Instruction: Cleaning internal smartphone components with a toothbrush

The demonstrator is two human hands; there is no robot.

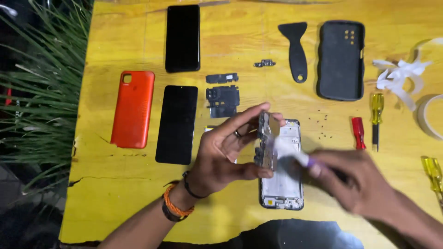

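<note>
Your left hand (228, 150) pinches a phone circuit board (266, 140) upright by its edges, thumb on the lower end and fingers across the top, held just above the opened phone frame (282, 184) lying on the yellow table (115, 184). Your right hand (357, 184) is blurred with motion; it is closed around a white, brush-like tool with a purple handle (295, 154), whose tip meets the board's face. What exactly the tool is cannot be told through the blur.

To do this well, keep your grip on the bare edges only, off the components, and hold the board steady so that only the tool moves. Use light strokes in one direction, away from the connectors, and work over the frame so anything loosened lands where you can see it.

At 12 o'clock from the board lie two black plastic covers (222, 94), with a small connector board (264, 63) beyond. At 10 o'clock sit two dark screens (177, 123), and further towards 9 the orange phone case (133, 109). At 1 o'clock are the black scraper (296, 50) and the black phone case (341, 60). The loose screws (322, 127) at 2 o'clock lie near your right hand, so mind your sleeve and wrist. Past them rest a red tool (358, 133), a yellow screwdriver (377, 119) and a tape roll (429, 117) at 3 o'clock.
</note>
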